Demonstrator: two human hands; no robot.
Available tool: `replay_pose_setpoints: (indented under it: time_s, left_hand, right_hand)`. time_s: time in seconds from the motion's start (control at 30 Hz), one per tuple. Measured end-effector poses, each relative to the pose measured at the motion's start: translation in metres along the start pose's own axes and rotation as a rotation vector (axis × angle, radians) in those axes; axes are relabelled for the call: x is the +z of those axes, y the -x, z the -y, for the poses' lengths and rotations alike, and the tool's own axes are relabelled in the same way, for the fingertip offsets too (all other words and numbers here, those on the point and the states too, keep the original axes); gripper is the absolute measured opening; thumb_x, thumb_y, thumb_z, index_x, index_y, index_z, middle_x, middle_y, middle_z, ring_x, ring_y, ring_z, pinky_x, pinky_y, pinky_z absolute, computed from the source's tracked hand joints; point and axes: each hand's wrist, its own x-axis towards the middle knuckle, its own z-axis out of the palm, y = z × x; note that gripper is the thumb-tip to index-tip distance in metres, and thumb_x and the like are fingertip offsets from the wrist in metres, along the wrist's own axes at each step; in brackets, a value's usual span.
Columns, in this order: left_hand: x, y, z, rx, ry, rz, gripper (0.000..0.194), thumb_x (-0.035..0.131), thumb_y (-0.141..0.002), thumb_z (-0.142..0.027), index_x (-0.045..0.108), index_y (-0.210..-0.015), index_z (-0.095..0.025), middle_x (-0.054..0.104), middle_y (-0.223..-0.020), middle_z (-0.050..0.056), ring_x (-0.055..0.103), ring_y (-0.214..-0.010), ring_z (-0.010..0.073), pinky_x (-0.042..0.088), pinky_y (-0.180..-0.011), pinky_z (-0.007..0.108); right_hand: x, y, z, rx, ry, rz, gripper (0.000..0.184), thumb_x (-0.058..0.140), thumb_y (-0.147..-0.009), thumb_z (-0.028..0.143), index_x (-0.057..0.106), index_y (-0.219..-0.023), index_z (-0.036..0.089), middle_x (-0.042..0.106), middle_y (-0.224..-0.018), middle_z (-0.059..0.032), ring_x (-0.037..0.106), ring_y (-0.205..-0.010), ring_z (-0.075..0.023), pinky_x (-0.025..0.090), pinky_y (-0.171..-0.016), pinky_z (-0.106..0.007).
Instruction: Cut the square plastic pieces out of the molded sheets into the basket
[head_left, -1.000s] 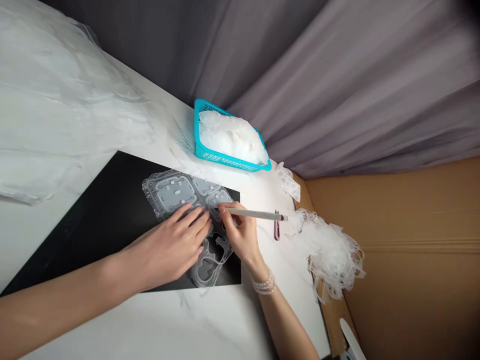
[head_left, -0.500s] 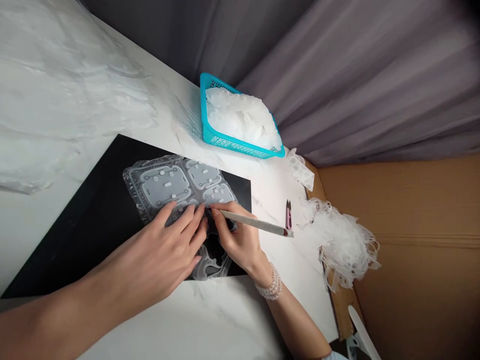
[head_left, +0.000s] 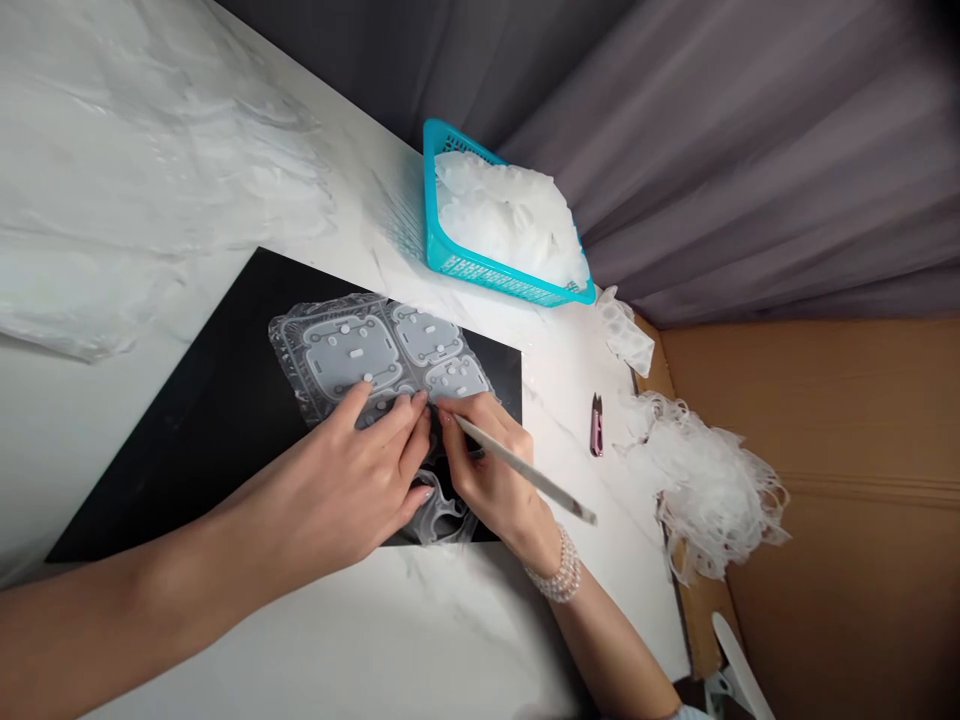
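A translucent, rubbery molded sheet (head_left: 354,352) with rounded panels and small white studs lies on a black mat (head_left: 225,420). My left hand (head_left: 367,460) rests on the sheet's near part, fingers stretched out and pressing it down. Pinched in my right hand (head_left: 487,465) is a slim, flat grey tool (head_left: 536,478); its tip is hidden between my hands at the sheet, and its back end points right. Loose, cut-looking strips (head_left: 442,512) of the same clear material lie below my hands at the mat's near edge.
Beyond the mat stands a turquoise basket (head_left: 510,285) heaped with white translucent pieces. Small pink thread snips (head_left: 597,425) lie to the right. A tangle of scrap strips (head_left: 720,490) spills over the table edge beside a cardboard box (head_left: 847,420). Stacked clear sheets (head_left: 150,180) cover the left.
The view has shifted slightly, so everything sits further right. The back end of the grey tool has swung down towards me; my left hand still presses on the sheet.
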Motion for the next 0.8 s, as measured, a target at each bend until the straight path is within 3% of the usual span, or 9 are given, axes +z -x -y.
replay_pose_setpoints:
  time_s: [0.27, 0.5, 0.6, 0.7, 0.8]
  left_hand:
    - [0.004, 0.003, -0.001, -0.03, 0.078, -0.046, 0.057, 0.032, -0.101, -0.034, 0.056, -0.133, 0.007, 0.061, -0.134, 0.028, 0.046, -0.136, 0.0395, 0.035, -0.111, 0.06]
    - [0.006, 0.004, 0.005, -0.016, 0.134, -0.102, 0.051, 0.032, -0.101, -0.027, 0.065, -0.125, 0.004, 0.066, -0.129, 0.025, 0.059, -0.126, 0.0367, 0.039, -0.112, 0.054]
    - [0.005, 0.002, 0.007, -0.02, 0.147, -0.092, 0.05, 0.033, -0.1, -0.026, 0.066, -0.124, 0.002, 0.067, -0.127, 0.025, 0.059, -0.125, 0.0371, 0.04, -0.111, 0.054]
    - [0.005, 0.001, 0.007, -0.059, 0.191, -0.068, 0.048, 0.035, -0.099, -0.026, 0.066, -0.125, -0.001, 0.065, -0.131, 0.025, 0.057, -0.128, 0.0377, 0.041, -0.111, 0.054]
    - [0.005, 0.001, 0.007, -0.116, 0.219, -0.032, 0.047, 0.039, -0.098, -0.03, 0.066, -0.126, -0.006, 0.06, -0.138, 0.025, 0.046, -0.138, 0.0397, 0.04, -0.113, 0.053]
  right_hand:
    - [0.002, 0.018, -0.002, -0.114, 0.053, 0.026, 0.022, 0.047, -0.096, 0.004, 0.058, -0.111, 0.016, 0.065, -0.096, -0.011, 0.063, -0.089, -0.0202, 0.057, -0.078, -0.035]
    - [0.006, 0.007, -0.006, -0.144, 0.137, 0.093, 0.026, 0.042, -0.1, 0.012, 0.062, -0.116, 0.018, 0.065, -0.093, -0.0106, 0.062, -0.086, -0.0216, 0.057, -0.079, -0.038]
    - [0.007, 0.005, -0.005, -0.138, 0.211, 0.11, 0.027, 0.042, -0.101, 0.013, 0.061, -0.119, 0.016, 0.066, -0.11, -0.0155, 0.062, -0.109, -0.0262, 0.056, -0.091, -0.043]
    - [0.007, 0.005, -0.004, -0.122, 0.264, 0.14, 0.034, 0.041, -0.101, 0.012, 0.055, -0.132, 0.015, 0.057, -0.138, -0.0205, 0.048, -0.137, -0.0307, 0.048, -0.108, -0.052]
    - [0.005, 0.004, 0.001, -0.119, 0.294, 0.232, 0.042, 0.039, -0.101, 0.012, 0.046, -0.143, 0.011, 0.051, -0.144, -0.0242, 0.043, -0.142, -0.0317, 0.044, -0.113, -0.054]
